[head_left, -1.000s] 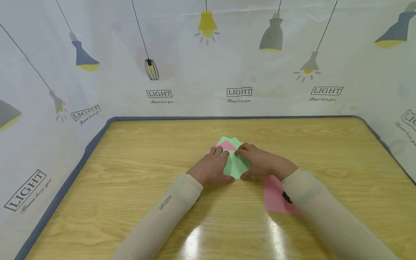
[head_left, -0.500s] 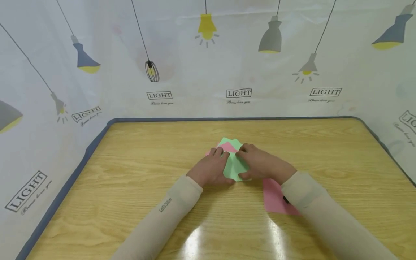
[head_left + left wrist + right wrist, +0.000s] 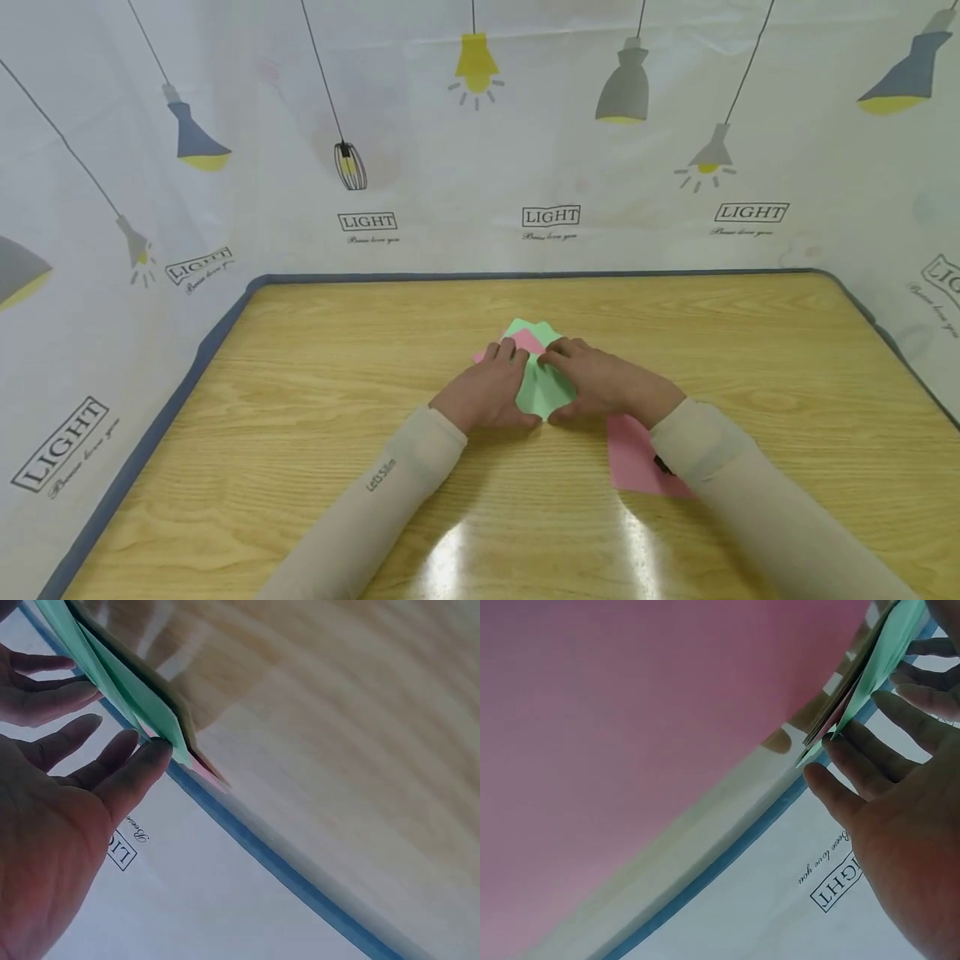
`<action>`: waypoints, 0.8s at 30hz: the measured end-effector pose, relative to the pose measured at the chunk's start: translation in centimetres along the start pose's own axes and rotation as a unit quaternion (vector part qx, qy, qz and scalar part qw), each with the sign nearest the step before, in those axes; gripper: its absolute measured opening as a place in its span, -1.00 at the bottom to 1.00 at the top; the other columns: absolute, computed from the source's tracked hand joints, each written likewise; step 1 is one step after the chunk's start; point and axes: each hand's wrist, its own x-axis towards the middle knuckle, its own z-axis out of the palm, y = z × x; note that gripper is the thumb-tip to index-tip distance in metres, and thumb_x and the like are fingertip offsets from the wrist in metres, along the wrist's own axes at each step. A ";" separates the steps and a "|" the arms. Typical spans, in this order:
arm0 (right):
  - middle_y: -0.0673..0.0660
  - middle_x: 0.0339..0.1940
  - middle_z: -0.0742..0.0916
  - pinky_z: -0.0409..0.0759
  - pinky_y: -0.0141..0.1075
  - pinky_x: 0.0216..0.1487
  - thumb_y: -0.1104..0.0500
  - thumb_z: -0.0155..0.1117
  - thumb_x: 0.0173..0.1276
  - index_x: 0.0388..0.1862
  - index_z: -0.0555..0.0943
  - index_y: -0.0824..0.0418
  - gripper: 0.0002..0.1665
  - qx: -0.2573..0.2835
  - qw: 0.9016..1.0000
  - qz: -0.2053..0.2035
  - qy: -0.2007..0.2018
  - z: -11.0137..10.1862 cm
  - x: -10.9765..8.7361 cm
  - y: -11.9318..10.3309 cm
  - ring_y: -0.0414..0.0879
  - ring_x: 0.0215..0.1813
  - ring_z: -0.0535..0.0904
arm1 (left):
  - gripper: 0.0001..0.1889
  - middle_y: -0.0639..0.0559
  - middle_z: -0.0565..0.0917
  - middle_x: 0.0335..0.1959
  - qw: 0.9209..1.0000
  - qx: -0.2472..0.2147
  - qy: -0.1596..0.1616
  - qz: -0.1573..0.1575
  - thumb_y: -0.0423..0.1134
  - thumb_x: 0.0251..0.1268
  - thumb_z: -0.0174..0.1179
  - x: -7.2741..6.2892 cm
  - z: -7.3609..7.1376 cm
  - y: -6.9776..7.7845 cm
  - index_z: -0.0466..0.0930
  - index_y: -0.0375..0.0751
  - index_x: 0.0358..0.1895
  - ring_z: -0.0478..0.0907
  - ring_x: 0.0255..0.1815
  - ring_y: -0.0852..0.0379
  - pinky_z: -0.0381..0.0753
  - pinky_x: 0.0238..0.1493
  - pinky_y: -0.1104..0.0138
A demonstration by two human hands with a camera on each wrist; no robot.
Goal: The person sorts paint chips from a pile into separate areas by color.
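Observation:
A light green folded paper (image 3: pixel 543 393) lies mid-table, with a narrow crease between the two hands in the head view. My left hand (image 3: pixel 495 385) grips its left side, fingers on top and thumb at the near edge. On the other side, my right hand (image 3: pixel 600 377) pinches the sheet, its thumb close to the left thumb. Pink paper (image 3: pixel 528 340) shows beneath the fold, with more green behind it. Side-on in the left wrist view, the green paper (image 3: pixel 154 705) appears layered, fingertips touching its edge. Both palms hide part of the sheet.
A separate pink sheet (image 3: pixel 632 454) lies on the wooden table (image 3: pixel 337 333) under my right forearm, a small black object (image 3: pixel 662 465) on it partly hidden by the sleeve. A white printed curtain (image 3: pixel 450 167) encloses the table's blue edge.
My right thumb has come in toward the left thumb at the near edge. Between the hands, the green paper has gone from flatter to creased and bulging. My left hand has barely moved.

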 end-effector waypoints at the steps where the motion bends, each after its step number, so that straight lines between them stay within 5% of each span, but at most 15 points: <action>1: 0.25 0.29 0.42 0.44 0.00 0.20 -0.10 0.53 0.12 0.34 0.40 0.29 -0.09 -0.002 1.000 -0.002 0.001 0.0 0.0 0.0 0.17 0.26 0.38 | -0.13 -0.14 0.33 0.04 1.000 0.000 0.002 0.001 0.29 0.09 0.30 0.0 0.0 0.0 0.30 -0.34 0.25 0.32 0.04 -0.05 0.50 0.00 0.33; 11: 0.26 0.28 0.43 0.48 -0.03 0.18 -0.18 0.47 0.14 0.36 0.39 0.26 -0.07 -0.049 0.999 0.011 -0.012 0.0 0.0 -0.6 0.16 0.28 0.38 | -0.25 -0.09 0.46 -0.01 1.000 0.027 -0.001 0.016 0.24 0.20 0.22 -0.1 -0.1 -0.1 0.33 -0.31 0.21 0.39 0.03 -0.07 0.48 0.02 0.28; 24: 0.30 0.32 0.41 0.47 0.01 0.19 -0.25 0.38 0.17 0.35 0.41 0.26 -0.09 -0.087 0.996 0.003 0.014 0.0 -0.2 -1.3 0.21 0.30 0.36 | -0.22 -0.09 0.36 0.07 0.999 0.012 0.013 0.029 0.30 0.13 0.27 -0.6 -0.2 -0.7 0.33 -0.23 0.21 0.29 0.17 -0.08 0.48 0.07 0.31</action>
